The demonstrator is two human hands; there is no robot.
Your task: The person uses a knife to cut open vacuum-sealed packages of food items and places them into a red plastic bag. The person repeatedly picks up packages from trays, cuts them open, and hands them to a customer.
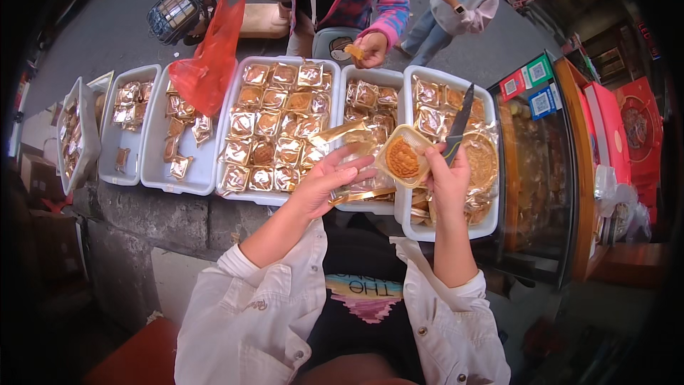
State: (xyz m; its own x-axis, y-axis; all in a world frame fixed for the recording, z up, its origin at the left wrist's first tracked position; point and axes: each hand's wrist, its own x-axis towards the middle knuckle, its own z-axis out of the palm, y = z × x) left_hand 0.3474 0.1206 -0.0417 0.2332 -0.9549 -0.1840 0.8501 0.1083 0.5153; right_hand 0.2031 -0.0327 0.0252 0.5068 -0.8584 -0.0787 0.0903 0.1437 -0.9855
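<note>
My right hand [450, 174] grips a small clear plastic tray [393, 171] with a round mooncake [402, 157] in it, together with a knife [460, 123] whose dark blade points up and away. Beside the tray, my left hand [331, 179] has its fingers spread over an opened gold-edged clear wrapper [363, 192]; whether it pinches the wrapper I cannot tell. Below my hands are plastic bins, among them a large one [220, 166] of wrapped mooncakes [288, 149] and one at the right [494, 198] that also holds a big round cake [480, 163].
Across the bins, a person holds a red plastic bag [206, 64] and a piece of cake [354, 52]. Another person stands farther back. More bins [176, 184] stand left; a glass case [534, 187] and red boxes [606, 128] stand right. A scooter [262, 21] is behind.
</note>
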